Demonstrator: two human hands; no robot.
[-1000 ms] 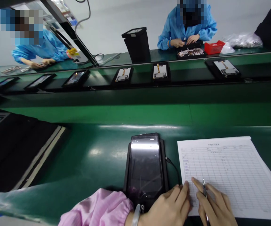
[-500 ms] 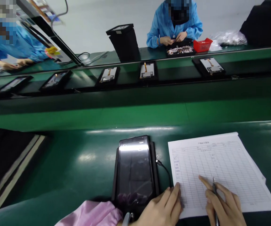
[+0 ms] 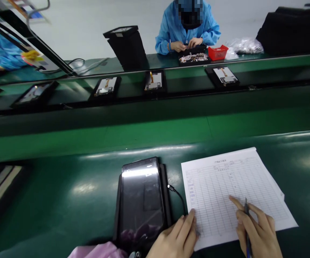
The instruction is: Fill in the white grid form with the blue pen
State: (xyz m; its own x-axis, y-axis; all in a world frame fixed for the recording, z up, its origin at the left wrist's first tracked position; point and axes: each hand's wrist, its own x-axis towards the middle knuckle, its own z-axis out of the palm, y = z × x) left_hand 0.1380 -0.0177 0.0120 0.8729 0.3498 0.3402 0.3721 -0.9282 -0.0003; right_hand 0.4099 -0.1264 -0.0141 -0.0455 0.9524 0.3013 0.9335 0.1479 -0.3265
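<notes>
On grn table [image 3: 66,211], tablet [image 3: 141,202] nr paper [image 3: 214,211]; grey wall [image 3: 82,28] opp

Hands [image 3: 261,231] with pen [image 3: 247,208] at sheet [image 3: 219,208]

A pale wall [image 3: 76,30] spans twelve o'clock; a glossy green table [image 3: 55,211] fills six, light [image 3: 83,188] gleaming at eight.

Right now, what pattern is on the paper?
The paper has a printed grid on white; see head view.
</notes>
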